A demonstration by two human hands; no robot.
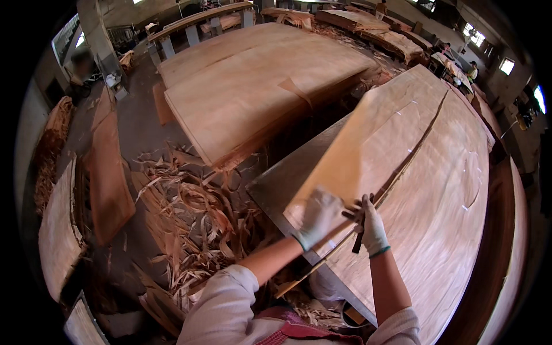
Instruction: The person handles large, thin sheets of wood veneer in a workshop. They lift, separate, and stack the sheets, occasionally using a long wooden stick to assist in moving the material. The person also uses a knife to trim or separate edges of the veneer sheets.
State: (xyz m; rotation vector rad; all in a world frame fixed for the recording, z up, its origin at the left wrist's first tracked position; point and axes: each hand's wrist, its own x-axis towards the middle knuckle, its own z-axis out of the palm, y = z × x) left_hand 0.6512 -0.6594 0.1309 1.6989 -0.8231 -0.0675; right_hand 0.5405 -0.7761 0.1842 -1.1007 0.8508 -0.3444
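A large pale wood veneer sheet (437, 190) lies on the worktable in front of me, with a long dark split running along it. My right hand (372, 227), in a white glove with dark fingertips, is over the near end of the split. It grips a narrow dark flat tool (357, 242), whose end sticks out below the palm; the rest is hidden. My left hand (319, 215), also gloved, is smeared by motion at the sheet's left part, beside an orange-tinted area. A thin veneer strip (307, 274) slants from near my hands past the table's near edge.
Left of the worktable (276, 184) stands a broad veneer stack (259, 86). Curled veneer scraps (201, 215) heap on the floor between them. A reddish-brown sheet (109, 178) leans farther left. More stacks (356, 22) and people (472, 70) are at the back.
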